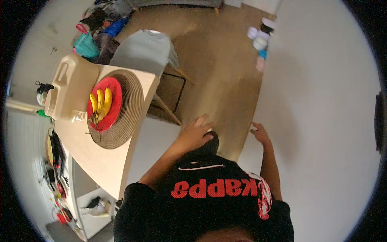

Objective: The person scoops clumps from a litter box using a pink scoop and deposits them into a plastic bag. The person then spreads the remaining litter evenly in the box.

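Note:
My left hand hangs in front of my dark shirt, empty, with its fingers spread. My right hand is empty too, its fingers partly bent and apart, held beside the white wall. To the left stands a light wood table. On it lies a round woven placemat, and on that a red plate holding a few yellow bananas. Neither hand touches the table or anything on it.
A beige plastic jug lies or stands at the table's far left. Beyond is a chair with a grey cloth over it. Clothes and bags are piled behind. Several items sit along the wall on the brown floor.

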`<state>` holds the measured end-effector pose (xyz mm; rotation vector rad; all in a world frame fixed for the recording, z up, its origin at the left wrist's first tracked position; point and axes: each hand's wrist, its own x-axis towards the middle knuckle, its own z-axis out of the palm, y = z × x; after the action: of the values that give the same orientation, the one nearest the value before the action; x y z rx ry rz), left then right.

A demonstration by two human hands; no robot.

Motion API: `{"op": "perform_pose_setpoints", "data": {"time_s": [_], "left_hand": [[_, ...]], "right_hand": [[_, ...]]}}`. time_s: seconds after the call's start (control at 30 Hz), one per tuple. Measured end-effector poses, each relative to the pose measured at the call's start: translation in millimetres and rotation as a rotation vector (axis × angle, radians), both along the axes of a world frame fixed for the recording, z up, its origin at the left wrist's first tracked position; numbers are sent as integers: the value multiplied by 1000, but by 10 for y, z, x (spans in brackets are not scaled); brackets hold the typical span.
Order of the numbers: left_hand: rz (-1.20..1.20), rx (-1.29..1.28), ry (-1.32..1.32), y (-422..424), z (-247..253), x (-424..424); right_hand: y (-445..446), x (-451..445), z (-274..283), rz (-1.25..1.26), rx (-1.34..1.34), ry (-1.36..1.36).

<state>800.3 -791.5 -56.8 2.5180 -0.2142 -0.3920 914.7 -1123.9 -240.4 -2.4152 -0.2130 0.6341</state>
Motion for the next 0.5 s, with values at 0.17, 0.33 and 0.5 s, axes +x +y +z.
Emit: {"op": "perform_pose_setpoints", "data": {"time_s": [0.17, 0.33, 0.5], "left_hand": [[83, 296, 167, 193, -466, 1071], [456, 302, -285, 980, -839, 2760], [1125, 537, -478, 2114, -883, 4103]], "right_hand": [[315, 1239, -386, 290, -119, -33], [-336, 2169, -816, 388, -206, 267], [-1425, 3208, -1062, 478, -463, 242]]}}
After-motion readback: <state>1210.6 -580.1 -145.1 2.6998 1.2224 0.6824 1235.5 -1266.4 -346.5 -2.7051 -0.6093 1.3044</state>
